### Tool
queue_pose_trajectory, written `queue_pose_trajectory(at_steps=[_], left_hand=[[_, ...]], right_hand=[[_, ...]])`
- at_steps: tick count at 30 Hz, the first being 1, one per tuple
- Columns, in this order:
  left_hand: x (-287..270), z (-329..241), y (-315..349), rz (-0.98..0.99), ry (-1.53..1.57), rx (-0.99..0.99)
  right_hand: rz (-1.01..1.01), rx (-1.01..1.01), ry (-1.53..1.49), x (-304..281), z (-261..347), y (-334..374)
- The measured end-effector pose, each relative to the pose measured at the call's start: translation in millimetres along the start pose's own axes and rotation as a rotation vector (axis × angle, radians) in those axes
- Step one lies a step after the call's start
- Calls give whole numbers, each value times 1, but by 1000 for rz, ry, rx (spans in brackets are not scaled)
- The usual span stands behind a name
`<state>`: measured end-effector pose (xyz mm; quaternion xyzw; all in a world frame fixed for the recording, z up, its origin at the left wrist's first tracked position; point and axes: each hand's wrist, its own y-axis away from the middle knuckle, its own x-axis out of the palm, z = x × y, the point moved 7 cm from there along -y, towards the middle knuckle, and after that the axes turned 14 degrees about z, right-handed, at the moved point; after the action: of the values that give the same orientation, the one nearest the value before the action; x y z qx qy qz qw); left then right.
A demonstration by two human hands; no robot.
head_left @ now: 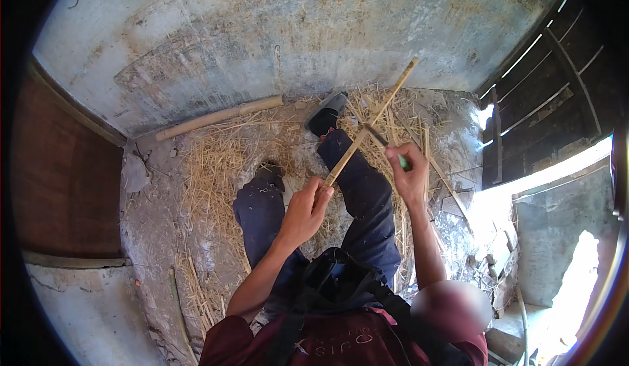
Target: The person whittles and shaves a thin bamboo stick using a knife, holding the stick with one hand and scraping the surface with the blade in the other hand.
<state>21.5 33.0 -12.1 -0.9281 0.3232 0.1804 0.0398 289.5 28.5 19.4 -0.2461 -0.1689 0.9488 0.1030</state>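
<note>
My left hand is closed round the lower end of a long, thin bamboo strip. The strip slants up and away to the right, passing over my right leg. In my right hand is a knife with a green handle, its fingers wrapped round the grip. The blade crosses the strip at about its middle and appears to touch it. How deep the edge sits in the bamboo cannot be made out.
Straw-like shavings cover the floor round my feet. A thick bamboo pole lies along the foot of the stained wall. Long split strips lie to the right, near rubble and a dark slatted wall. A brown panel stands left.
</note>
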Motion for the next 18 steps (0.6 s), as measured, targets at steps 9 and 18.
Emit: queue_pose_trajectory(at_steps=[9,18], left_hand=[[-7,-20,12,0,-51,-15],[-6,6,19,-77,-123,-27]], right_hand=[[300,-193,53,66,56,29],[307,-196,99,84,42,25]])
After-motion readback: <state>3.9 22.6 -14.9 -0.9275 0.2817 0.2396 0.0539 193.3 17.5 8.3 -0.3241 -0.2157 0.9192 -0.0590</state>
